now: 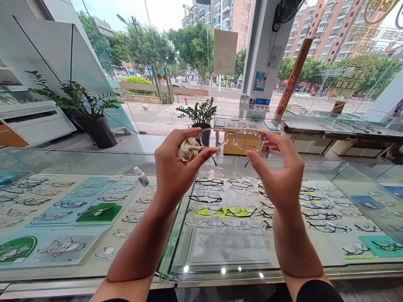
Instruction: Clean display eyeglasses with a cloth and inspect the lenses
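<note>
A pair of eyeglasses [231, 136] with clear lenses is held up level above the glass counter, between both hands. My left hand [174, 157] pinches the left end of the frame with thumb and forefinger. A crumpled pale cloth [188, 149] is tucked in that same hand, behind the thumb. At the other end, my right hand [280, 167] grips the rim and hinge, its thumb close to the lower edge of the right lens. The temples point down and away from me. A small white spray bottle [141, 176] stands on the counter left of my left wrist.
Beneath my arms, the glass display counter [226, 247] holds many rows of spectacle frames [206, 197]. Potted plants [97, 130] stand beyond it on the left and in the middle. Another display case [340, 119] is at the back right, by the window.
</note>
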`<action>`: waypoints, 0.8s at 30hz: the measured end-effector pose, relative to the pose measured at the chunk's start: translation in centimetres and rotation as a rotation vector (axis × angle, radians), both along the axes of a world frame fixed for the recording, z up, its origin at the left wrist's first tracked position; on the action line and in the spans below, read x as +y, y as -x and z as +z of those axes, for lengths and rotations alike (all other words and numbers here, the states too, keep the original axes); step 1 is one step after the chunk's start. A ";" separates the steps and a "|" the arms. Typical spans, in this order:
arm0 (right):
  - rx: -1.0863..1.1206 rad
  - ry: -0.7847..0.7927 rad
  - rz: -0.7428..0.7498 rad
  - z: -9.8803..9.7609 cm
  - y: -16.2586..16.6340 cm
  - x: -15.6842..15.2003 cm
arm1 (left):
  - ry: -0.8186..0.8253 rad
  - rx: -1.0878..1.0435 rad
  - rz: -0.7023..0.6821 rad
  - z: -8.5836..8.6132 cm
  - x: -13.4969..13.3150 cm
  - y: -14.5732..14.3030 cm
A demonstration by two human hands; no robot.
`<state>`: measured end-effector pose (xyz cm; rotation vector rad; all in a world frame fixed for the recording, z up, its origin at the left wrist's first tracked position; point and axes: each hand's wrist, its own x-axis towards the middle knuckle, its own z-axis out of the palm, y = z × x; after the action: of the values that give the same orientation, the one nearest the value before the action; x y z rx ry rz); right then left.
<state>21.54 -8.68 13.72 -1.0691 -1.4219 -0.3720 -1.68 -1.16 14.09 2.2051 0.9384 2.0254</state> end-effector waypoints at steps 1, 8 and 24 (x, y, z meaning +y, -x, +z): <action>-0.002 0.004 -0.006 0.0 0.0 0.0 | 0.001 -0.002 -0.002 0.0 0.0 0.0; -0.014 -0.008 -0.028 0.0 0.0 0.0 | 0.015 -0.009 -0.013 0.0 0.0 0.0; 0.055 0.144 0.061 -0.2 0.0 0.3 | -0.137 0.029 0.083 0.2 -0.7 -0.2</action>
<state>21.55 -8.37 13.57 -1.1412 -1.4456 -0.1973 -1.51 -1.89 14.30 2.3055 0.9361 2.1616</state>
